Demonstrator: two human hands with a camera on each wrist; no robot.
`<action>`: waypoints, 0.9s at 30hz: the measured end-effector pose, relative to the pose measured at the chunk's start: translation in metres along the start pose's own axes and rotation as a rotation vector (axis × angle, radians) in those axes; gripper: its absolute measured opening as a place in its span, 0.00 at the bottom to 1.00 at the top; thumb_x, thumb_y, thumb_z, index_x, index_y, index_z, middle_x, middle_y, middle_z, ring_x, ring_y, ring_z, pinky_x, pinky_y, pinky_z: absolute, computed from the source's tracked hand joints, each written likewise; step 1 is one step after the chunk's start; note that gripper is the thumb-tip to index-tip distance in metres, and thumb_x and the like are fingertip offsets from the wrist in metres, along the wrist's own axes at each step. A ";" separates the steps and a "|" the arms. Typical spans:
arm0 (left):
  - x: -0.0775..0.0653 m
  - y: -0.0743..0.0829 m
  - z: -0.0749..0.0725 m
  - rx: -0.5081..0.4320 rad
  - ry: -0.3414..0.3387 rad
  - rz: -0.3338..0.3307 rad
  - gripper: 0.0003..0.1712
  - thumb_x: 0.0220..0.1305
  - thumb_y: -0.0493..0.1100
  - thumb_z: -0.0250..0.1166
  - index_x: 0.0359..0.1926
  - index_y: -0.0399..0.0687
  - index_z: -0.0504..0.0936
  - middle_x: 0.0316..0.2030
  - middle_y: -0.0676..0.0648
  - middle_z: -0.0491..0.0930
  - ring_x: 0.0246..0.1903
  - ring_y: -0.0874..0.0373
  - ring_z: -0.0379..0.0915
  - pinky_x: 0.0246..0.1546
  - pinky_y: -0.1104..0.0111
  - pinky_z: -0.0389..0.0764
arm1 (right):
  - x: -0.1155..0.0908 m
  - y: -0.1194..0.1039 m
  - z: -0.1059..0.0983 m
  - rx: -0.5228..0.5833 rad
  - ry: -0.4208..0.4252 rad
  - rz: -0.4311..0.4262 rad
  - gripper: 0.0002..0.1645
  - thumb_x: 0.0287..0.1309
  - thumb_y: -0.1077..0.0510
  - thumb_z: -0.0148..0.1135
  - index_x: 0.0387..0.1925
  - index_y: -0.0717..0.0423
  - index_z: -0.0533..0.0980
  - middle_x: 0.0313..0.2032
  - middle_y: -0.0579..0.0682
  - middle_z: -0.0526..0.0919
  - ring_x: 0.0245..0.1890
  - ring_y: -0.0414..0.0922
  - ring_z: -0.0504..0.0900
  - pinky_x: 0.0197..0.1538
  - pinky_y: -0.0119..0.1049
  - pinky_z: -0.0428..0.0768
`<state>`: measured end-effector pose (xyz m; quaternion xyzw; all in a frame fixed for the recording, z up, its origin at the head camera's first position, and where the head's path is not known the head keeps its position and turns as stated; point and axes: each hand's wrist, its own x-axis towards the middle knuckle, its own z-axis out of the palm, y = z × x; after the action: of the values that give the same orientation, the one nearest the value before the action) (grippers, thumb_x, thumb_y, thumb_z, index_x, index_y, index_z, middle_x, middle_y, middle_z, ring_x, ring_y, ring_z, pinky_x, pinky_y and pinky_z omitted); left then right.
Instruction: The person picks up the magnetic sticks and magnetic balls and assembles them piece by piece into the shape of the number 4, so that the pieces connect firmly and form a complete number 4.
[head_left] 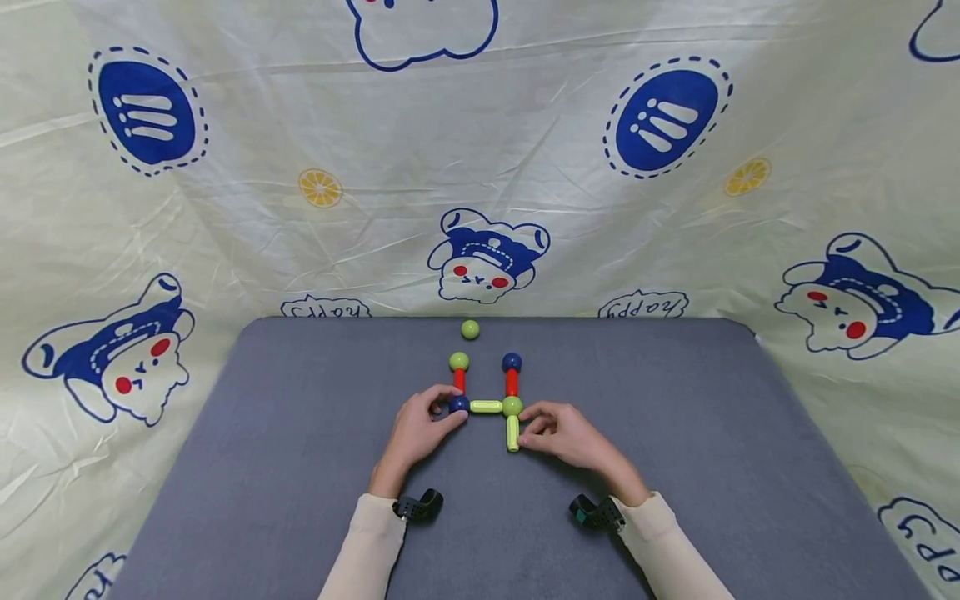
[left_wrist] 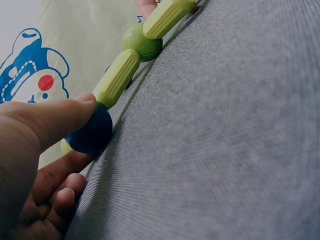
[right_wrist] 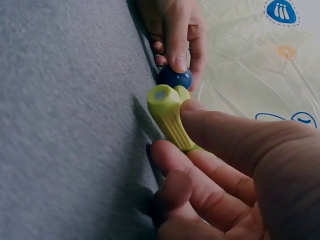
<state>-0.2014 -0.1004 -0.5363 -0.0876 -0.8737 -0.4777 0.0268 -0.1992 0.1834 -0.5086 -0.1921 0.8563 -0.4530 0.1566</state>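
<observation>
A flat figure of magnetic rods and balls lies on the table. My left hand (head_left: 418, 425) pinches the dark blue ball (left_wrist: 92, 131) at its left corner between thumb and forefinger. From that ball a yellow-green rod (head_left: 486, 407) runs right to a green ball (head_left: 512, 406). A second yellow-green rod (right_wrist: 170, 117) points from the green ball toward me, its near end bare. My right hand (head_left: 564, 433) holds this rod beside the green ball, thumb against the rod. Two red rods (head_left: 460, 382) extend away from me, one capped by a green ball (head_left: 459, 361), the other by a blue ball (head_left: 512, 362).
A loose green ball (head_left: 470, 329) lies beyond the figure, near the far edge of the grey table (head_left: 337, 367). A printed cloth (head_left: 570, 225) hangs behind and at both sides. Black bands with cameras (head_left: 420, 506) sit on both wrists.
</observation>
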 end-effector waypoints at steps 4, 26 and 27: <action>0.001 0.000 0.001 0.003 -0.005 0.001 0.19 0.64 0.50 0.74 0.55 0.56 0.85 0.47 0.52 0.84 0.40 0.59 0.72 0.43 0.64 0.73 | 0.002 -0.003 -0.007 -0.048 0.021 0.008 0.20 0.65 0.54 0.71 0.52 0.62 0.80 0.35 0.49 0.87 0.28 0.38 0.77 0.31 0.31 0.75; 0.001 -0.001 0.002 -0.004 0.000 0.010 0.18 0.63 0.48 0.75 0.54 0.55 0.85 0.45 0.50 0.84 0.39 0.59 0.73 0.43 0.64 0.73 | 0.058 -0.045 -0.038 -0.358 -0.002 -0.018 0.16 0.63 0.56 0.72 0.49 0.60 0.83 0.41 0.51 0.87 0.38 0.43 0.85 0.39 0.37 0.83; 0.001 -0.001 0.001 -0.003 0.002 0.010 0.18 0.63 0.48 0.75 0.54 0.55 0.85 0.45 0.50 0.84 0.39 0.59 0.73 0.43 0.64 0.73 | 0.062 -0.047 -0.039 -0.365 0.000 -0.018 0.16 0.63 0.56 0.72 0.49 0.60 0.82 0.42 0.52 0.87 0.38 0.44 0.85 0.39 0.37 0.83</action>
<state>-0.2027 -0.0997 -0.5378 -0.0917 -0.8725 -0.4790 0.0298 -0.2622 0.1582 -0.4540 -0.2250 0.9227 -0.2913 0.1150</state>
